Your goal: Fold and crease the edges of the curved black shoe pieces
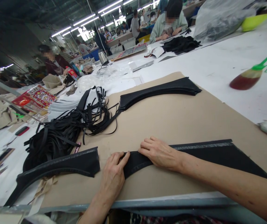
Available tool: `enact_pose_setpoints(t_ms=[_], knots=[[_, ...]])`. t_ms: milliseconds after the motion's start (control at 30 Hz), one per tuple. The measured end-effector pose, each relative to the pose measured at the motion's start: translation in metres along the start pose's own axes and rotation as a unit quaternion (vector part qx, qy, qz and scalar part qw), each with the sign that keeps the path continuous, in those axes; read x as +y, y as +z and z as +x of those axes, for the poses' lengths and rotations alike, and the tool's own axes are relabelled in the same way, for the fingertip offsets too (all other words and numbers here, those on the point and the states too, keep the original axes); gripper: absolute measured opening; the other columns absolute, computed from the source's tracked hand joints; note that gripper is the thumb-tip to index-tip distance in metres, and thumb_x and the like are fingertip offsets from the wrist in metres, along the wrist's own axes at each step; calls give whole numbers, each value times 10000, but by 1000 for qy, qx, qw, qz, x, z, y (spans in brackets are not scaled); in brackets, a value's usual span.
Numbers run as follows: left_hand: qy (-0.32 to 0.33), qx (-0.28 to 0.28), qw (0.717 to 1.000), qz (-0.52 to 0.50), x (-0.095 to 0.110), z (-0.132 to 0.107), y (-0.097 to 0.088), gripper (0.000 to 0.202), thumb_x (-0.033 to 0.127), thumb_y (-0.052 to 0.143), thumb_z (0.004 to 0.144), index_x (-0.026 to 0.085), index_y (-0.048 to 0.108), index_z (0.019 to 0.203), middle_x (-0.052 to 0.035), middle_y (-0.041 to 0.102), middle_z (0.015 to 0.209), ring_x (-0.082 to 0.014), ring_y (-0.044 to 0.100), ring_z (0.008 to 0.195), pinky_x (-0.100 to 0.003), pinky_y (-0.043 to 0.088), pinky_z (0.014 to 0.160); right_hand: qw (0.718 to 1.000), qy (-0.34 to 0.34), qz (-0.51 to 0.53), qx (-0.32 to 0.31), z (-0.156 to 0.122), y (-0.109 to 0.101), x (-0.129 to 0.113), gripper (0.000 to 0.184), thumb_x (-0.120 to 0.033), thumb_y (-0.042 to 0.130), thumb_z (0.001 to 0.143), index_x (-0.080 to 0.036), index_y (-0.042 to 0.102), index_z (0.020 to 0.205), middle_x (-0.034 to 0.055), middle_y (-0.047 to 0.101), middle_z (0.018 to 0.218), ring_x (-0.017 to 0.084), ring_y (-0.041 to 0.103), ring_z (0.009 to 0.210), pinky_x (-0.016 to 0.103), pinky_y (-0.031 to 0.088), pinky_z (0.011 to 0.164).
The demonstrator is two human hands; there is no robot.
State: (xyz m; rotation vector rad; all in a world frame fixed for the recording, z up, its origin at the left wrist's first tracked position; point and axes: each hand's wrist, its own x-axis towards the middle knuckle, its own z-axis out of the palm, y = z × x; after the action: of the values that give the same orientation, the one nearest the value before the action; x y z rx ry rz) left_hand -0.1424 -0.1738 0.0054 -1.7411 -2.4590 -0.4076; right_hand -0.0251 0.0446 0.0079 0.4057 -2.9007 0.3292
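Observation:
A long curved black panel (133,165), of leather or fabric, lies along the front of the brown board (166,124). My left hand (113,171) grips its left end, with thumb and forefinger pinched at the upper edge. Just to the right, my right hand (158,154) has its fingers curled down on the same edge, which looks folded over there. Beyond my right wrist, a pale grey band runs along the panel's top edge. A second black panel (77,165) with a similar band rests to the left of my left hand. The undersides of both hands are hidden.
A stack of black panels (158,88) sits farther back on the board. Tangled black strips (54,140) heap at the left. A bottle of reddish-brown liquid (245,79) with a green spout stands at right. Across the white table (217,62), a person (169,23) handles black pieces.

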Motion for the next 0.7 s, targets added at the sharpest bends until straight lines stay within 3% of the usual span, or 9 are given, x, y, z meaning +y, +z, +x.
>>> enact_pose_setpoints(t_ms=[167, 333, 533, 700], knots=[[-18, 12, 1000, -23, 3, 3, -1, 473, 37, 376, 907, 223, 515, 1320, -69, 609, 1008, -205, 559, 948, -366, 510, 838, 998, 52, 18, -13, 1, -5, -3, 162, -118, 449, 940, -152, 605, 963, 61, 578, 912, 190, 496, 859, 320, 346, 750], [-53, 43, 997, -24, 9, 16, -1, 255, 147, 472, 933, 184, 616, 1141, -59, 603, 920, -215, 551, 891, -381, 504, 794, 995, 94, 42, -13, 4, -4, -4, 195, -119, 422, 954, -157, 590, 863, 50, 573, 873, 172, 492, 797, 301, 354, 732], [-56, 32, 993, -96, 14, 35, 4, 240, 70, 499, 895, 198, 648, 1034, -37, 614, 909, -194, 554, 905, -338, 503, 801, 996, 84, 39, 2, 4, 0, -3, 167, -116, 444, 939, -166, 593, 880, 42, 566, 882, 171, 487, 793, 303, 351, 729], [-27, 21, 994, -99, 13, 36, 10, 273, 32, 462, 897, 191, 658, 1001, -34, 605, 856, -184, 543, 861, -314, 505, 759, 997, 66, 27, -5, 2, -1, -3, 156, -93, 463, 920, -163, 602, 903, 42, 571, 879, 178, 497, 831, 312, 353, 737]])
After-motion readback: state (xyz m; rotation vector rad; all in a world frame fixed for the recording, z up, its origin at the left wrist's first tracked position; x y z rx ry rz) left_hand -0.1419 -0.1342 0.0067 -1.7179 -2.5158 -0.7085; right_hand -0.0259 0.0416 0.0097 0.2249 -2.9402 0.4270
